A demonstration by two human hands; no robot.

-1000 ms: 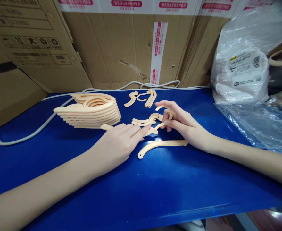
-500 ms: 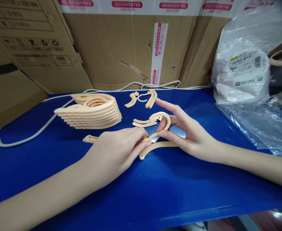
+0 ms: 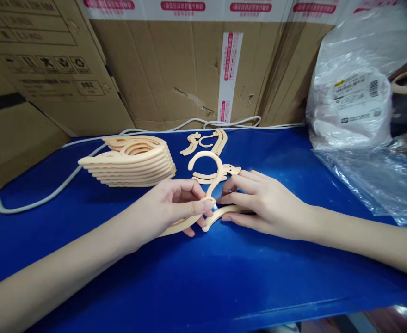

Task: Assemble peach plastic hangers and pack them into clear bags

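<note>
My left hand [image 3: 175,203] is closed on a cream plastic hanger hook [image 3: 220,172], pinching it at its base between thumb and fingers. The hook's curve stands up, and a curved hanger arm [image 3: 179,225] runs from the same grip down to the left, partly behind my fingers. My right hand [image 3: 259,199] is low over the table, its thumb and fingers closed about another curved hanger arm [image 3: 219,215] whose left end sticks out. Just behind the hands lie loose hanger pieces [image 3: 206,178], partly covered by the hook.
A stack of cream folding hangers [image 3: 130,162] is at the left on the blue table [image 3: 203,286]. More loose hanger parts [image 3: 191,143] lie farther back. A white cable [image 3: 175,128] runs along cardboard boxes [image 3: 175,64]. Clear plastic bags [image 3: 349,106] stand at the right.
My left hand has turned, bringing the hook upright with its curve now to the left. My right hand has let go of the hook and moved down onto the hanger arm on the table.
</note>
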